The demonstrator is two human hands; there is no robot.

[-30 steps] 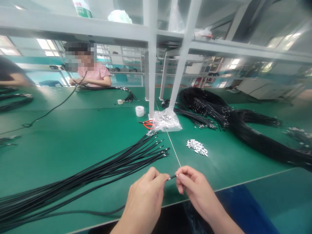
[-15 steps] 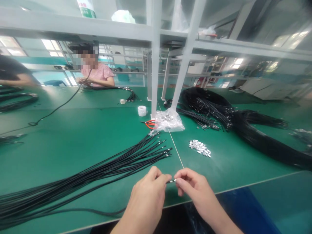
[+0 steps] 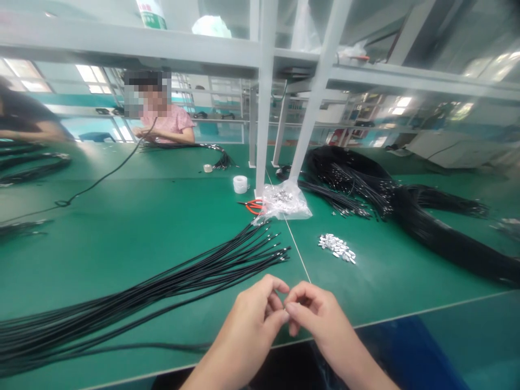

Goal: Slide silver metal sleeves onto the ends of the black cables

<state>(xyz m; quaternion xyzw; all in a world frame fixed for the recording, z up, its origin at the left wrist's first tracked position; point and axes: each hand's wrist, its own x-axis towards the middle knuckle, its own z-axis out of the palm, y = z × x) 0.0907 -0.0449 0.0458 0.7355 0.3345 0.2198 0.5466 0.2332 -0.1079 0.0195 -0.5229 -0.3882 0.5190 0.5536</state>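
Observation:
My left hand (image 3: 259,319) and my right hand (image 3: 314,317) meet at the fingertips above the table's front edge. Both are closed in a pinch, and whatever lies between the fingertips is mostly hidden. A black cable (image 3: 174,345) runs from the left toward my left wrist. Just beyond my left hand lies a bundle of black cables (image 3: 170,281), its ends fanned out to the right with small pale tips. A small pile of silvery-white pieces (image 3: 336,247) rests on the green table beyond my right hand.
Behind the bundle are a clear plastic bag (image 3: 286,200) of small parts, orange-handled pliers (image 3: 254,206) and a white roll (image 3: 240,184). Grey posts (image 3: 266,97) rise there. Thick black cable bundles (image 3: 422,227) lie right. A person in pink (image 3: 173,123) sits across; another is far left.
My fingertips have come together, and the dark cable end with a light tip seen between them is now covered. The whole view has shifted slightly.

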